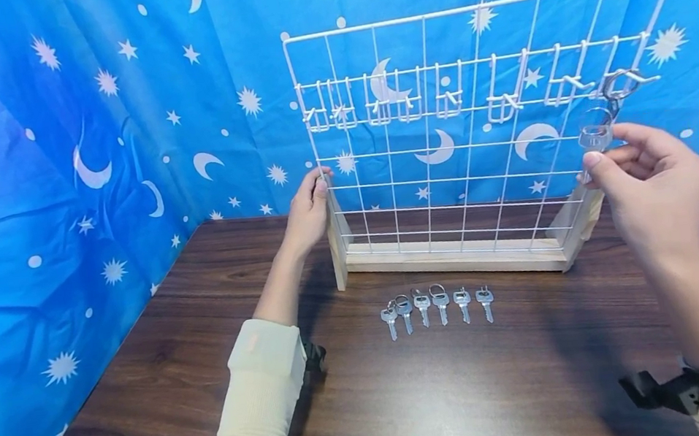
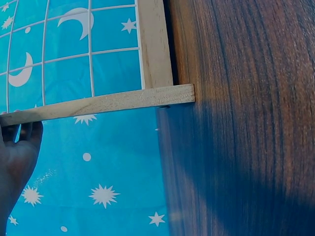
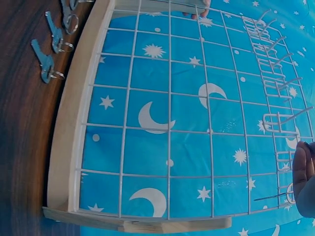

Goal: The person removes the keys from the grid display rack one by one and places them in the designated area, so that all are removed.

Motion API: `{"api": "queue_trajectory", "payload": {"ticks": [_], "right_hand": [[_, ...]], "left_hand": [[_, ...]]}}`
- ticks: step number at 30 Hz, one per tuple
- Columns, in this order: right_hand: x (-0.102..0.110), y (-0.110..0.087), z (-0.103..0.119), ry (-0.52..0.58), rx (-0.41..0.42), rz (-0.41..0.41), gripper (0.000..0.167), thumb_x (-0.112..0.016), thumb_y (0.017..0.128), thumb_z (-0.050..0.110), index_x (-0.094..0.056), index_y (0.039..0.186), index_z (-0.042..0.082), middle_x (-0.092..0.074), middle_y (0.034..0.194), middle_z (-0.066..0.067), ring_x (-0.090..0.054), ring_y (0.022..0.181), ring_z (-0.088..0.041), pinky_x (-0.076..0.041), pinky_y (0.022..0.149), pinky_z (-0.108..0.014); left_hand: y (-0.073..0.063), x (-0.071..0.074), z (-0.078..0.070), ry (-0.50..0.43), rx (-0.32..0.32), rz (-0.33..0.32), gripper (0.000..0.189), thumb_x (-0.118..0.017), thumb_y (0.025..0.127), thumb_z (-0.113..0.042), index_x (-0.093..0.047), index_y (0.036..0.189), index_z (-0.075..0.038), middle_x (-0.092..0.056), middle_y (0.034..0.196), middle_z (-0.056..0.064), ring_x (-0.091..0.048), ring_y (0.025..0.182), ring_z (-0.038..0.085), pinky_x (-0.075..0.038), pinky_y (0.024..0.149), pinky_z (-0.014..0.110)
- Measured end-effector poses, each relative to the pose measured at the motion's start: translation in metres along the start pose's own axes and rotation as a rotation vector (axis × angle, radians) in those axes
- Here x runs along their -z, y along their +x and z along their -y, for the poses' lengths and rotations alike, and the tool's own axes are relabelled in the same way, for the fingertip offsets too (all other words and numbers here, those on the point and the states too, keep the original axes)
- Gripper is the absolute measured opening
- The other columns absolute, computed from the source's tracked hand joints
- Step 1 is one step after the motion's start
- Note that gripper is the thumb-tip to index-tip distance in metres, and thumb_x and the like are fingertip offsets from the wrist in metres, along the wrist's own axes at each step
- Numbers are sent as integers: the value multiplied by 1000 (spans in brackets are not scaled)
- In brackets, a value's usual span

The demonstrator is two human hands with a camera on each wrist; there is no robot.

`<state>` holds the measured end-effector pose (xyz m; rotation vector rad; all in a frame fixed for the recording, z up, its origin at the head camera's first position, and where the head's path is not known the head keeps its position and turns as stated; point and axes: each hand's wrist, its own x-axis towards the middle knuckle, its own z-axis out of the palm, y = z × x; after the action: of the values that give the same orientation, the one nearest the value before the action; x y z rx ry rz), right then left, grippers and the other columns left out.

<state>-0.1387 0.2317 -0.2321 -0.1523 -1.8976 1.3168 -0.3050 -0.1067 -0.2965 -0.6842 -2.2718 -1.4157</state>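
A white wire grid rack [image 1: 440, 151] stands upright in a wooden base [image 1: 447, 256], with a row of white hooks [image 1: 449, 98] across its upper part. My left hand [image 1: 307, 212] grips the rack's left wooden side post [image 1: 337, 242] near its top. On the right, my right hand [image 1: 663, 184] pinches a silver key [image 1: 595, 136] between thumb and fingers. A metal ring [image 1: 620, 85] above that key overlaps the far-right hook in the head view. In the right wrist view, my right hand [image 3: 304, 182] shows at the edge beside the hooks.
Several silver keys [image 1: 440, 299], some with rings, lie in a row on the dark wooden table [image 1: 439, 397] before the rack. A blue cloth [image 1: 229, 108] with white moons and stars hangs behind and to the left. Black straps [image 1: 667, 390] sit at the wrists.
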Motion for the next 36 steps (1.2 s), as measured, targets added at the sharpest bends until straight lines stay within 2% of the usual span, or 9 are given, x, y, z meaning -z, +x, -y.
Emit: {"api": "queue_trajectory", "payload": {"ticks": [8,16,25,33,36], "right_hand": [[1,-12,-8,-9,-10,59,30,-67,82,1,-65,112,6,-62,71,18,-60,64,4,-41,53,-9],[-1,-22,-22,-89,-55,117,29,-67,83,6,-63,111,4,-59,67,24,-58,63,7,-41,56,-8],[0,-30,-41,-24,-116,278,30,-65,86,8,-58,114,1,-63,67,18,-61,57,2,-46,56,-10],[2,-32,-58,-58,-196,402,42,-63,89,14,-49,122,-7,-64,68,15,-63,59,-2,-47,58,-11],[1,-31,-63,-12,-241,447,32,-63,89,14,-53,117,1,-64,68,14,-64,58,-5,-48,57,-14]], "left_hand": [[-1,0,1,-11,-9,-2,33,-34,102,-21,-48,126,-4,-53,122,16,-49,104,24,-38,91,40],[-1,1,1,-10,-13,-4,32,-34,102,-21,-49,125,-4,-54,120,14,-48,98,23,-38,87,39],[0,1,0,-10,-15,0,33,-34,101,-21,-49,125,-3,-54,121,13,-48,101,23,-38,89,39],[-1,0,-2,-25,-5,-1,32,-34,102,-19,-48,125,-4,-54,119,11,-49,97,23,-40,85,38],[-1,0,-2,-29,3,-1,32,-34,102,-19,-48,125,-4,-54,120,13,-49,98,23,-39,86,38]]}}
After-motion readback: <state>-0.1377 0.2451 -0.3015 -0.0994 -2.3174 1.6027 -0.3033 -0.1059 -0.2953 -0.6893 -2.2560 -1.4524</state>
